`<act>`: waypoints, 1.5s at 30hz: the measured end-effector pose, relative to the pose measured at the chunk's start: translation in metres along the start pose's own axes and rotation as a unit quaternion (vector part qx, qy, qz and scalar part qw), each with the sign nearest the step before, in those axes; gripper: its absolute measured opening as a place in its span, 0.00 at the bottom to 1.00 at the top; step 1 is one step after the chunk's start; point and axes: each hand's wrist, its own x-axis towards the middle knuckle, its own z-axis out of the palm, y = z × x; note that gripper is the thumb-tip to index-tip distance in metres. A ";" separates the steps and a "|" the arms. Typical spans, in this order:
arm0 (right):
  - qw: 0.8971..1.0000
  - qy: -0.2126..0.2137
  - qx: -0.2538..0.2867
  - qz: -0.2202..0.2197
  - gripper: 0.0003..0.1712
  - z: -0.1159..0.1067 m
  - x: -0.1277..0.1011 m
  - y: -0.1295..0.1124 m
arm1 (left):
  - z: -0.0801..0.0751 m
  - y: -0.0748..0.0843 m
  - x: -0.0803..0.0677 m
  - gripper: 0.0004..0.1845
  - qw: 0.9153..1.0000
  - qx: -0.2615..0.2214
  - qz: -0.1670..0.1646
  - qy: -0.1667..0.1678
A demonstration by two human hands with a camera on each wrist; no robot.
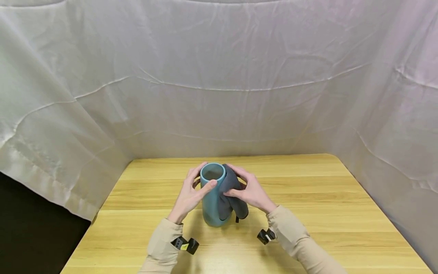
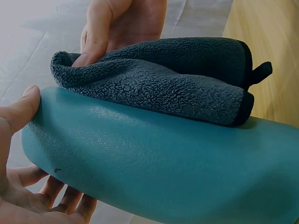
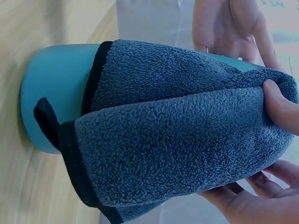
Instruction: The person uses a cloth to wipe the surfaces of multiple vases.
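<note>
A teal cylindrical cup (image 1: 212, 207) stands upright with its mouth open on the wooden table (image 1: 308, 198). My left hand (image 1: 191, 194) grips it from the left, with the thumb (image 2: 18, 112) on its wall near the rim and the fingers (image 2: 60, 196) curled round the far side. A dark grey fleece cloth (image 1: 230, 190) with black edging lies against the cup's right side. My right hand (image 1: 249, 190) holds the cloth there, pinching its top fold between thumb (image 3: 280, 107) and fingers (image 3: 243, 200). In the wrist views the cloth (image 2: 163, 79) (image 3: 177, 140) covers part of the cup (image 2: 163, 163) (image 3: 56, 79).
A creased white sheet (image 1: 219, 76) hangs as a backdrop behind and on both sides of the table. A dark gap (image 1: 30, 236) opens at the lower left. Small black camera mounts (image 1: 186, 244) (image 1: 266, 236) sit on both wrists.
</note>
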 end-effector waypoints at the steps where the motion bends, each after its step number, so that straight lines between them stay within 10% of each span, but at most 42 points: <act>1: 1.000 0.000 0.000 -0.001 0.46 0.000 0.000 0.000 | 0.000 0.000 0.000 0.34 1.000 0.001 0.000 0.000; 22: 0.999 -0.009 -0.010 0.047 0.46 0.013 -0.026 0.045 | 0.001 -0.003 -0.001 0.35 1.000 0.002 -0.007 -0.001; 45: 1.000 0.000 -0.001 -0.002 0.45 -0.001 0.002 -0.008 | 0.000 0.000 0.000 0.34 1.000 -0.001 -0.002 0.002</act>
